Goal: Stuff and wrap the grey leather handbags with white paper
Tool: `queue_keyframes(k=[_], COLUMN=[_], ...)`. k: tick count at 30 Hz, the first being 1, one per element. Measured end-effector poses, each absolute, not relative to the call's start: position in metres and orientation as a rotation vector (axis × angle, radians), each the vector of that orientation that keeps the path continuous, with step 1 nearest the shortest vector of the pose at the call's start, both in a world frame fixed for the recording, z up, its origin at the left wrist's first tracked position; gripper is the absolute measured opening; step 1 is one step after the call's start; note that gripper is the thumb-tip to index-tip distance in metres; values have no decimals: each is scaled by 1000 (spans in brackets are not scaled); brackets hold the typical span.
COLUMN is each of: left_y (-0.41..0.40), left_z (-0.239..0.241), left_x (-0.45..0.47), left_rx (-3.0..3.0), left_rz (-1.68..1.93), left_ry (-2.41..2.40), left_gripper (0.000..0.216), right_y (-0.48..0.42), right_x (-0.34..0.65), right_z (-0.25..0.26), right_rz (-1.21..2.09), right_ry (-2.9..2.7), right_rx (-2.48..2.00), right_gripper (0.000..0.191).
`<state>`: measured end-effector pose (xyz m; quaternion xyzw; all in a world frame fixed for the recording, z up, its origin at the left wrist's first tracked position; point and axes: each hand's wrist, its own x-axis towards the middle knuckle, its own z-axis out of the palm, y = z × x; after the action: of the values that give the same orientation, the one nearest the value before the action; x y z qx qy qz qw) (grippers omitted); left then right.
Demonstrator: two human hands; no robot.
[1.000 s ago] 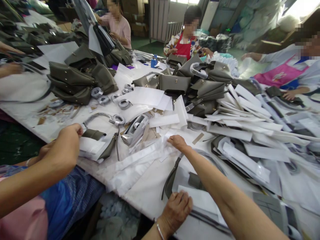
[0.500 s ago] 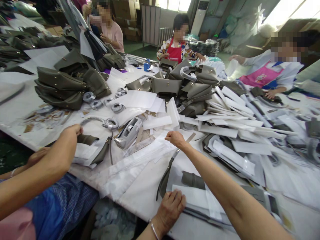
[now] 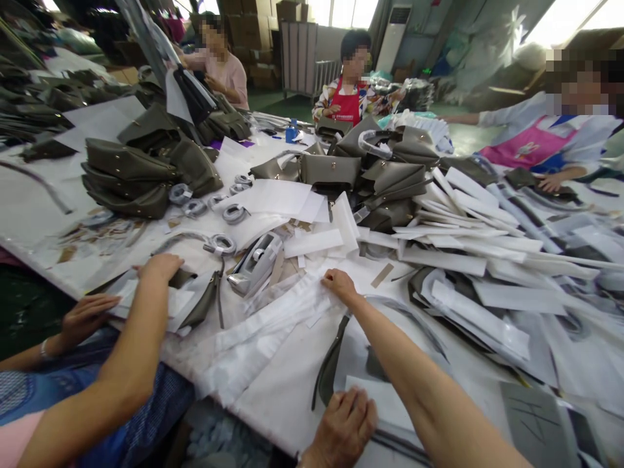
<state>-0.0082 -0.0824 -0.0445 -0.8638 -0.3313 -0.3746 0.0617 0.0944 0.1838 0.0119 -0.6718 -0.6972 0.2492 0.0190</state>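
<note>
The right hand [image 3: 338, 283] reaches out over the worktop [image 3: 273, 383], its fingers curled down and pinching the end of a long white plastic sleeve [image 3: 273, 318] that lies across the cloth just below the tape dispenser [image 3: 254, 262]. The left hand [image 3: 344, 426] lies at the near edge of the worktop, fingers spread and pressed flat on a white sheet [image 3: 385, 396]. Between the two hands, well below the dispenser, an olive strap [image 3: 330, 364] curves under the right forearm.

Left of the dispenser, another person's hand [image 3: 160, 266] rests on an olive bag piece [image 3: 202, 305] wrapped partly in white paper; that person's other hand [image 3: 85, 315] lies open at the worktop's edge, farther left still. A coiled grey strap [image 3: 220, 245] sits just above and left of the dispenser, with more coils [image 3: 195, 207] beyond it. Behind those stands a stack of olive bags [image 3: 131, 179]. Straight behind the dispenser, past loose white sheets, is another heap of olive bags [image 3: 370, 175]. To the dispenser's right, a wide drift of white paper strips [image 3: 468, 260] covers the worktop. Three more people sit at the far side, well beyond the dispenser.
</note>
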Motion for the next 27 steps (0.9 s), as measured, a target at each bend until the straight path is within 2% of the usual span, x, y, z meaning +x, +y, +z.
queue_keyframes(k=[4, 11, 16, 18, 22, 24, 27], left_y=[-84, -84, -83, -82, -82, -82, -82], left_z=[-45, -40, -39, -38, -35, -36, -39], left_x=[-8, -10, -11, -12, -12, -13, -15], left_rx=[-2622, -2672, -2711, -2719, -2746, -2754, -2760], left_rz=[-1118, -1095, -1059, -1059, -1058, -1062, -1042], left_ry=[-1020, -1027, -1037, -1029, -1035, -1043, -1022], left_gripper=[35, 36, 38, 38, 36, 36, 41], right_y=[191, 184, 143, 111, 8, -55, -133], right_x=[102, 112, 134, 147, 165, 165, 155], right_z=[23, 56, 86, 99, 120, 122, 107], right_rz=[786, 796, 875, 1060, 1809, 2140, 2393], right_ry=[-2205, -2046, -1950, -1788, -1237, -1114, -1058], right_rx=[-2055, -2037, -1934, -1868, -1529, -1423, -1453], right_gripper=[24, 9, 20, 28, 38, 37, 38])
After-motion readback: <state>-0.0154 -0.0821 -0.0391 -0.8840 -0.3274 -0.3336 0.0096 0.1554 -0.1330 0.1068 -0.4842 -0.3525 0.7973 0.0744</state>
